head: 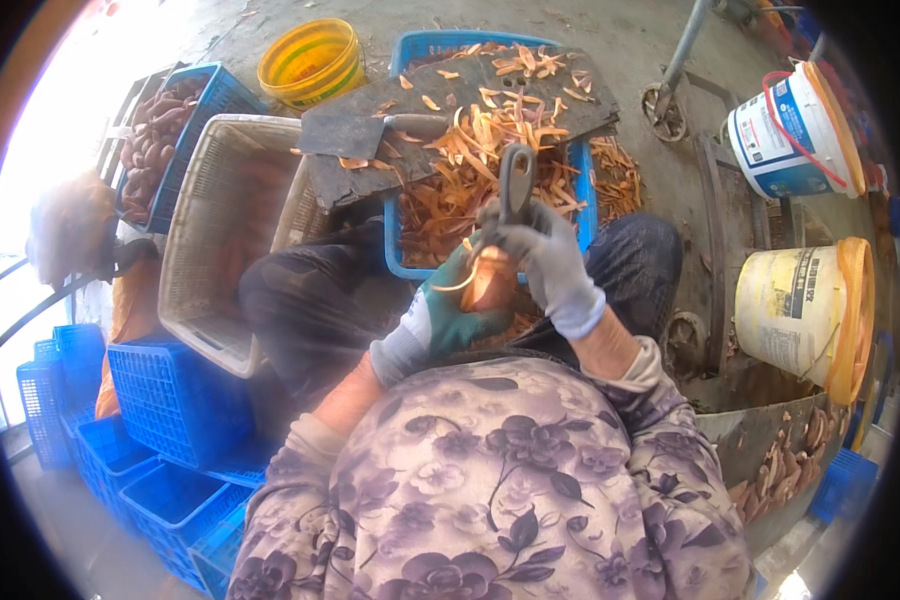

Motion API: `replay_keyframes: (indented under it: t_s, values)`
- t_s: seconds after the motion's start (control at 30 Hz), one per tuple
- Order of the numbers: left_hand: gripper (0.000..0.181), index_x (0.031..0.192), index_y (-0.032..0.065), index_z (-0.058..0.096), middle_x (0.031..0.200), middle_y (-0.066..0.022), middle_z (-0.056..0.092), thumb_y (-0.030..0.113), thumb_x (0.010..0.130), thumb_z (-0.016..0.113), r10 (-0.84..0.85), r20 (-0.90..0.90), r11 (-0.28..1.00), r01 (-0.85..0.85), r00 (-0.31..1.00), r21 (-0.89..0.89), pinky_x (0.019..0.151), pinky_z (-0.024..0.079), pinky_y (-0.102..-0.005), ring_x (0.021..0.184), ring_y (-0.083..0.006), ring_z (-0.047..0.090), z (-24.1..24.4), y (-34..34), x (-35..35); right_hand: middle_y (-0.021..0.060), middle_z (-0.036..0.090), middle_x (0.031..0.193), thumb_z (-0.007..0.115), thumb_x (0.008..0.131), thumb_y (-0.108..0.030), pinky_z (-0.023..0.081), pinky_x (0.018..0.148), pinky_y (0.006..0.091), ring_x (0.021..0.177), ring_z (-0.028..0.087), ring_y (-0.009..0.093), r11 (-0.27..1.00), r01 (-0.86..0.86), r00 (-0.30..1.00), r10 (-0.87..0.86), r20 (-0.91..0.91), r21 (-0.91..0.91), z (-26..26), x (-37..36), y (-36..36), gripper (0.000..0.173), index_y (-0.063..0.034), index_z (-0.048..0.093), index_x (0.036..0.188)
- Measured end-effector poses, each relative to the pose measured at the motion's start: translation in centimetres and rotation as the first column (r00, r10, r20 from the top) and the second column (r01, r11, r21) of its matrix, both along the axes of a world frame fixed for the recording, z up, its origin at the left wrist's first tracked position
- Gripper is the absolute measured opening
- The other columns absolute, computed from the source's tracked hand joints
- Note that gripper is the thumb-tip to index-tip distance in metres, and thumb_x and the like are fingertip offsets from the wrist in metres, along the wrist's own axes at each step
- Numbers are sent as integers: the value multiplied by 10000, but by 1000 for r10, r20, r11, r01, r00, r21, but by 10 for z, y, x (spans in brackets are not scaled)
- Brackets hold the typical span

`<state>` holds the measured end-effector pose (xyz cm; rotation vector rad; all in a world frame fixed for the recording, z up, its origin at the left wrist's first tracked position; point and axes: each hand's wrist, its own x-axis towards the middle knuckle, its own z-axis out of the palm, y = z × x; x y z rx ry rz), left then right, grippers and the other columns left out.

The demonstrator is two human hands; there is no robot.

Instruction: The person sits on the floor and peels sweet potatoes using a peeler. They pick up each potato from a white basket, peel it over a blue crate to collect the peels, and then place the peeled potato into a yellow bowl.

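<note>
My left hand [450,315], in a green and grey glove, is closed around a partly peeled sweet potato [487,281]. Above it, my right hand [544,259], in a grey glove, grips a peeler with a dark looped handle [517,176]. The peeler's head lies against the root's upper end, and a thin strip of peel curls off to the left. Just beyond my hands, a blue plastic basket [581,195] holds many orange peelings [450,217]. Across it lies a dark worn board [420,86] with more peelings and a broad-bladed cleaver [345,135].
Left of my knees stands a whitish crate [210,217] with reddish roots; behind it is a blue crate of sweet potatoes [154,142]. A yellow bucket [311,64] stands at the back. Blue crates [180,397] are stacked lower left. Two buckets [787,307] and a wheeled metal frame [712,247] are right.
</note>
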<state>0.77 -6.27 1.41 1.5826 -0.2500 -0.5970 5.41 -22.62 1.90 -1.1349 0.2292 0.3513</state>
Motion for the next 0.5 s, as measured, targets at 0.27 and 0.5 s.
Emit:
replay_keyframes:
  t_s: [0.27,0.5]
  values:
    - [862,1419,32,291,1365,-123,436,270,735,757,121,12,991,-120,993,-66,1051,308,-329,1254,-196,405,-4,1,-2,104,651,922,646,789,-20,463,871,306,879,610,182,990,140,990,-140,4,2,-5,11,-19,286,43,573,1058]
    - [684,1356,22,394,1131,-68,545,149,747,679,103,-64,987,-110,993,-121,856,438,-257,952,-137,525,5,2,-4,158,632,991,634,822,-65,534,809,291,874,633,229,941,308,949,-315,-30,-139,-34,40,-50,353,110,503,1099]
